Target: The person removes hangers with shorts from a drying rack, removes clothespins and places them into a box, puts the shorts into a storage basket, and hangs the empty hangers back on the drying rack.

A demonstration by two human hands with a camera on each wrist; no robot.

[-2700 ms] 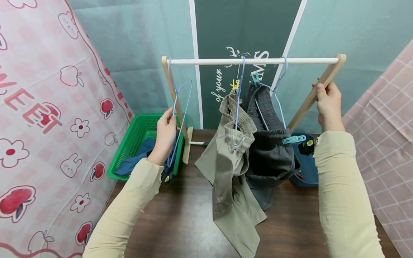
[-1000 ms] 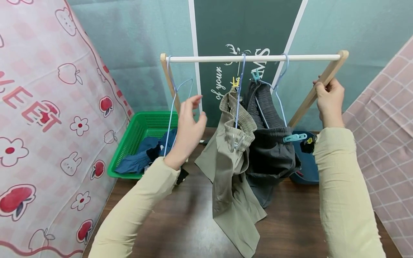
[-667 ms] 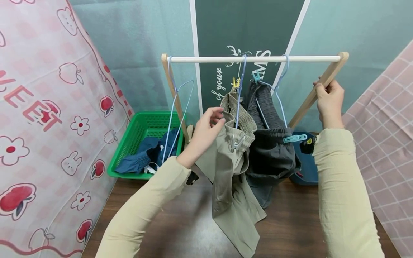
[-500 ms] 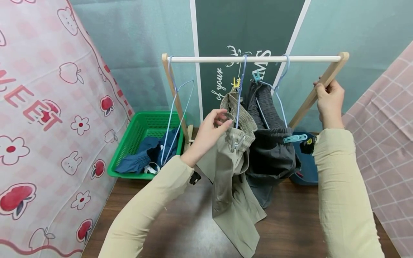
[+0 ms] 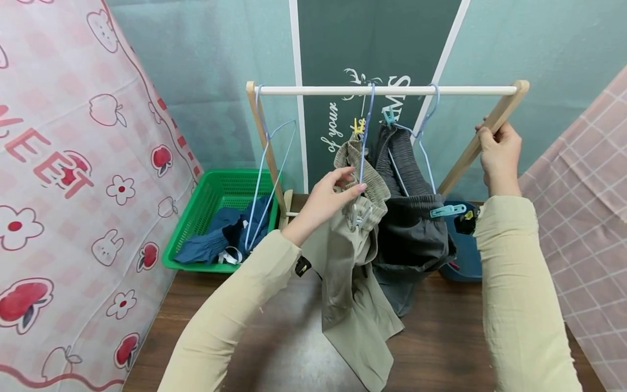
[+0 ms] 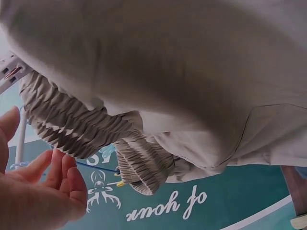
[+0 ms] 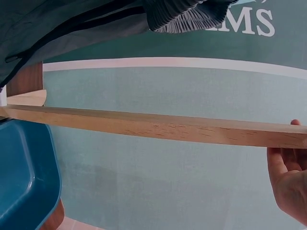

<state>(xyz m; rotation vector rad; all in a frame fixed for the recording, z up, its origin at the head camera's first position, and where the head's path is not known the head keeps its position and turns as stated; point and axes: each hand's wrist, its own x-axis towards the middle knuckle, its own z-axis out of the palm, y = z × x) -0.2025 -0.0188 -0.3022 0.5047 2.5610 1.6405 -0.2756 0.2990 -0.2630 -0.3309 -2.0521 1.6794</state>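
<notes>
My right hand (image 5: 501,155) grips the right wooden post (image 7: 158,128) of a clothes rack. My left hand (image 5: 327,198) is at the waistband of khaki pants (image 5: 355,305), beside the blue wire hanger (image 5: 370,109) that carries them. Its thumb and fingers stand apart, fingers slightly bent; contact with the wire is unclear. In the left wrist view the fingertips lie just under the gathered waistband (image 6: 62,120). A yellow clothespin (image 5: 359,126) and a pale clothespin (image 5: 361,219) fasten the pants. Dark grey pants (image 5: 411,239) hang to their right, with a blue clothespin (image 5: 447,210) on the waistband.
A bare blue hanger (image 5: 264,169) hangs at the rack's left end. Behind it a green basket (image 5: 188,234) holds dark blue clothing (image 5: 208,239). A blue basin (image 5: 462,261) stands at right under the white rail (image 5: 318,91). Patterned cloths hang at both sides.
My left hand has let go of the bare hanger at left and moved right to the khaki pants' hanger. My right hand has stayed on the post.
</notes>
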